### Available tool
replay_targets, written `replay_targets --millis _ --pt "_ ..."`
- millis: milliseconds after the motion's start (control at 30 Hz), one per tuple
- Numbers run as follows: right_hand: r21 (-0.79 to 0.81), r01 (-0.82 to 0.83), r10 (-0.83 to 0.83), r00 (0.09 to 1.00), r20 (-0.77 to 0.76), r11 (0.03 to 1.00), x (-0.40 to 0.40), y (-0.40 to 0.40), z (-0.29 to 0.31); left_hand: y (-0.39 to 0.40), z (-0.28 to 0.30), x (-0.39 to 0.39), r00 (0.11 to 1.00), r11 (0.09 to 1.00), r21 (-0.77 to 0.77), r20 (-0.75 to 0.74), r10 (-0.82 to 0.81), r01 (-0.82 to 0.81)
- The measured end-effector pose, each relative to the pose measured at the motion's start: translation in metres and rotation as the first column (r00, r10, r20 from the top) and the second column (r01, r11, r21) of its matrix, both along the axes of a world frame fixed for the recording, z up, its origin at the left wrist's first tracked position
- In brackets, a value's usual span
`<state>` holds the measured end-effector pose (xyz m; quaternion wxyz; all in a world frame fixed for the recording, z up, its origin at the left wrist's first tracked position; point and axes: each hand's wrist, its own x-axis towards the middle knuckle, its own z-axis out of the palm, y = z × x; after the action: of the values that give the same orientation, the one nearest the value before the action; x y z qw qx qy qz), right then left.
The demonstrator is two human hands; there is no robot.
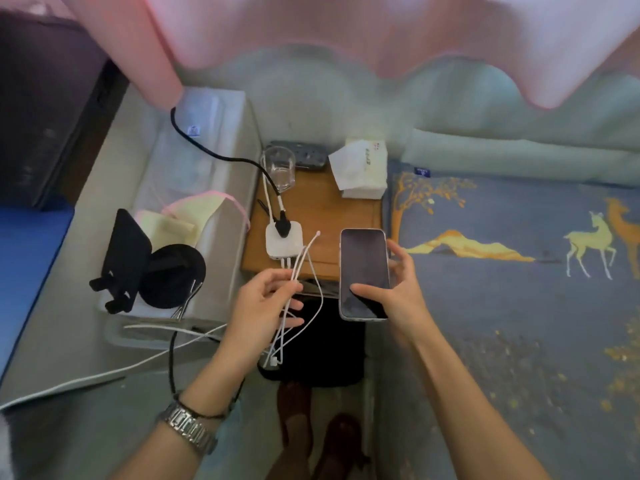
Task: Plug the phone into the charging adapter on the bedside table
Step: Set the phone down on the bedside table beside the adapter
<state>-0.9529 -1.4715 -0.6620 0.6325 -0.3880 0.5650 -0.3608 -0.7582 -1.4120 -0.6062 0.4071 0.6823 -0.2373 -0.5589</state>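
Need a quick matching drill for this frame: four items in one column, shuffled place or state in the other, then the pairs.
Items:
1. phone
2. white charging cables
3. charging adapter
4. glass cup

Place or state:
A. sits on the wooden bedside table with a black plug in its top
B. held in the right hand, screen dark
C. stands at the table's far-left corner, looks empty
D. pinched as a bunch in the left hand

Pairs: 1-B, 2-D, 3-A, 4-C
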Motion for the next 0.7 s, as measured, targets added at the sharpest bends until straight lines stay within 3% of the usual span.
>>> replay_targets --millis 333,567,700 --pt "0.056 0.071 -0.066 0.993 -0.095 0.996 0.028 -0.048 -0.089 -0.020 -0.072 0.008 0.996 0.995 0.084 -0.065 0.061 -0.055" --pt "0.090 0.075 -0.066 0.992 -0.107 0.993 0.030 -0.081 -0.121 -0.031 -0.096 -0.003 0.989 0.990 0.101 -0.095 0.109 -0.100" --pt "0.034 0.039 -0.034 0.988 -0.153 0.999 0.035 -0.095 -0.135 -0.036 -0.106 -0.006 0.982 0.983 0.129 -0.116 0.147 -0.132"
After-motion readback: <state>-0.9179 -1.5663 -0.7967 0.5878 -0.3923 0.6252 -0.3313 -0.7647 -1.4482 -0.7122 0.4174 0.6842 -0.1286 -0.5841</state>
